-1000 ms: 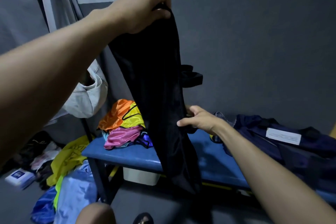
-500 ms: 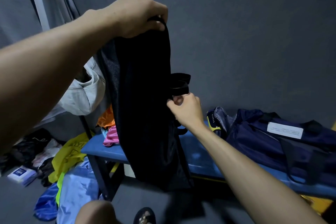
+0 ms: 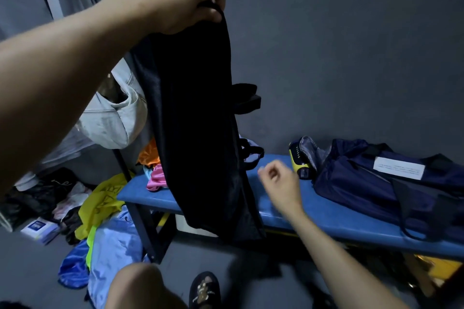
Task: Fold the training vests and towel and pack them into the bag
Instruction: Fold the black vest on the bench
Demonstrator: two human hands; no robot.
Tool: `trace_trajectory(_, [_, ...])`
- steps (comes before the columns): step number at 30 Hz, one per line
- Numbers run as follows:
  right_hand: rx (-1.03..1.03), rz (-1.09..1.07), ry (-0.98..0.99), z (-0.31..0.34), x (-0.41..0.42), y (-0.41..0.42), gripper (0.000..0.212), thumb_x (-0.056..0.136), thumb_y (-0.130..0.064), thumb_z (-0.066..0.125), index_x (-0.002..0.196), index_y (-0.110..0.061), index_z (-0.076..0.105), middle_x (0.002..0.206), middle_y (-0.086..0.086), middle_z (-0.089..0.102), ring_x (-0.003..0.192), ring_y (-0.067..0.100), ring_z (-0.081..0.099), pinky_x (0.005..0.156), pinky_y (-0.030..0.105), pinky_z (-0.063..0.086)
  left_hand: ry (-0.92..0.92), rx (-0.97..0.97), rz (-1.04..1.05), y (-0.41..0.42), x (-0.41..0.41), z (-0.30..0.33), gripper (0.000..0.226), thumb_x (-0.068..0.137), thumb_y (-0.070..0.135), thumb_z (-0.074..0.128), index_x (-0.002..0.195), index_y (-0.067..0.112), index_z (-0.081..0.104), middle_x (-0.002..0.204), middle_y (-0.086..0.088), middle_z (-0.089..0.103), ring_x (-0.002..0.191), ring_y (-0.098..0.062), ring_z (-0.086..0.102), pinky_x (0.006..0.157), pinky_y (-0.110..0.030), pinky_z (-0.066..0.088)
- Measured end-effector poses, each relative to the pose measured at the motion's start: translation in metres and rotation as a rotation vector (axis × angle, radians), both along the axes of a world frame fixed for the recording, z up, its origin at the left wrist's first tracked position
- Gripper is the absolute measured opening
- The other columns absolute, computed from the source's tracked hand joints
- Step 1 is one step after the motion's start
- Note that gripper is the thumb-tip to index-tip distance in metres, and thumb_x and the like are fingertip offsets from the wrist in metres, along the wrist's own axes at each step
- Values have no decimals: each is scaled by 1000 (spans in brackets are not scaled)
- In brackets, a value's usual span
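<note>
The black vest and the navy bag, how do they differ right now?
The black vest hangs in the air, gripped at its top by the left hand; the navy bag lies slumped on the blue bench, untouched. The vest is plain black, while the bag is navy and carries a white label. The vest hangs long and narrow; the bag spreads wide and low. Both are dark, soft fabric.

Blue bench (image 3: 313, 211); white box (image 3: 37, 229) on floor; slipper (image 3: 204, 288).
</note>
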State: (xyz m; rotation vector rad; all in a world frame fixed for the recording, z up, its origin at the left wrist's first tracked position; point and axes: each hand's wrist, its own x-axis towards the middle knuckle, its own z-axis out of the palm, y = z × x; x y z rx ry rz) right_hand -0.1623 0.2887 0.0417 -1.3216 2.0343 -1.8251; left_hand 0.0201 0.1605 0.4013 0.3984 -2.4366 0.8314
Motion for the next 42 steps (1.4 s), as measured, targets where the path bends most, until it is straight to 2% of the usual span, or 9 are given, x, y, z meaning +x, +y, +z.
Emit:
trace_trajectory(5, [325,90,125,-71,20,-12,33,81,-42,80,97,-25,56,88,-13,57,68,7,58,69,26,51,-4,-3,-10,-1,-3,0,21,102,33,59,116,17,64,113,-17,70,105,-43,62,84,-51,51])
trace_trajectory(8, [473,21,200,-84,26,-29,30,87,-38,73,79,-24,48,73,-9,51,64,13,53,60,29,44,-3,-1,0,-4,-5,0,22,101,33,59,116,17,65,114,-17,70,106,-43,61,84,-50,50])
trace_trajectory(11, [459,23,42,-106,27,-33,34,90,-23,74,70,-25,47,63,-12,48,61,10,48,55,24,33,-1,2,11,-9,-3,-1,22,102,33,58,116,16,64,113,-18,69,104,-43,61,83,-49,50])
trace_trajectory(14, [401,31,-141,-131,11,-21,9,88,-11,77,85,-17,71,72,-5,66,72,11,63,70,22,44,20,5,49,-20,4,-3,23,101,36,58,115,18,63,110,-19,70,101,-44,62,82,-52,52])
trace_trajectory(21, [257,143,-334,-150,-22,22,7,93,-4,71,91,-8,77,89,6,78,88,22,74,82,30,56,124,49,159,-35,11,-18,25,102,40,58,119,23,63,115,-22,67,107,-49,59,83,-57,48])
trace_trajectory(27, [265,148,-402,-142,-33,45,17,92,6,68,86,-9,74,66,3,69,67,19,68,69,30,53,146,86,137,-34,10,-20,24,101,40,58,118,23,63,115,-22,67,109,-49,58,84,-55,47])
trace_trajectory(31, [337,118,-157,-138,-18,43,29,86,-28,82,109,-25,66,93,-4,64,65,3,57,68,18,50,109,85,77,-24,5,-14,24,101,42,56,117,26,60,114,-17,69,107,-46,60,83,-55,50])
trace_trajectory(36, [470,48,117,-114,20,15,86,68,-79,67,138,-33,51,123,-14,49,115,9,55,96,35,51,63,68,10,-13,-4,-7,25,100,41,56,116,23,62,114,-14,70,107,-43,61,84,-52,50])
trace_trajectory(42, [407,-109,208,-93,38,-2,25,94,-30,72,110,-13,63,103,2,69,94,23,65,77,34,51,14,27,-12,-11,-5,-2,23,102,35,57,117,19,63,115,-15,69,109,-41,60,84,-49,49])
